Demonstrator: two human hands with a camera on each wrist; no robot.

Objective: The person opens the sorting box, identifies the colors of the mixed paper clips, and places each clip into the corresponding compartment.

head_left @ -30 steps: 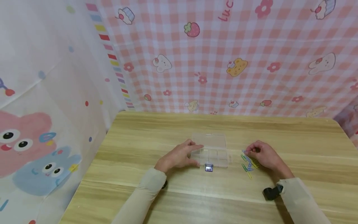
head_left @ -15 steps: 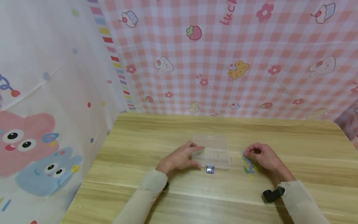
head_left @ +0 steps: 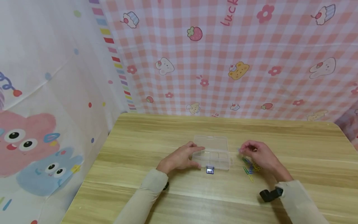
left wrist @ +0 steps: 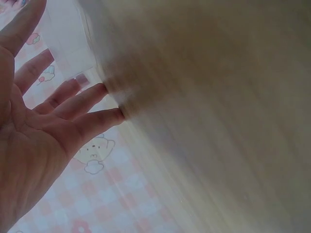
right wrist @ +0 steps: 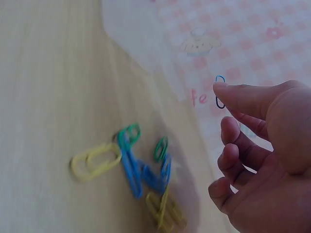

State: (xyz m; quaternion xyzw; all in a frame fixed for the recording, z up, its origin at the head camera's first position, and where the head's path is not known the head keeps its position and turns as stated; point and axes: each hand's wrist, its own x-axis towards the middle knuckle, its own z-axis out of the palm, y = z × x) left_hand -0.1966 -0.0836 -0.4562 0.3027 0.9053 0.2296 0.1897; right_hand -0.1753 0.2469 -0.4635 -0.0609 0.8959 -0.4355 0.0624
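My right hand (head_left: pixel 260 155) pinches a blue paper clip (right wrist: pixel 220 76) between thumb and forefinger, raised over the table; the other fingers are curled below. A loose pile of paper clips lies close by it: a yellow paper clip (right wrist: pixel 80 167), green ones (right wrist: pixel 130 133), and blue ones (right wrist: pixel 131 170). To the left stands a clear plastic compartment box (head_left: pixel 223 166), its lid (head_left: pixel 211 142) laid back toward the wall. My left hand (head_left: pixel 179 158) rests at the box's left side, fingers spread, forefinger reaching over the box and thumb near its front corner.
A small shiny dark blue piece (head_left: pixel 210 170) sits at the box's front edge. Everything stands on a wood-grain table (head_left: pixel 223 199). A pink checked cloth (head_left: pixel 181 77) hangs behind it, and a white printed cloth (head_left: pixel 64 102) hangs at the left.
My right hand has lifted the paper clip from beside the pile and moved slightly left toward the box. The left hand and box keep their places; the head view has shifted a little.
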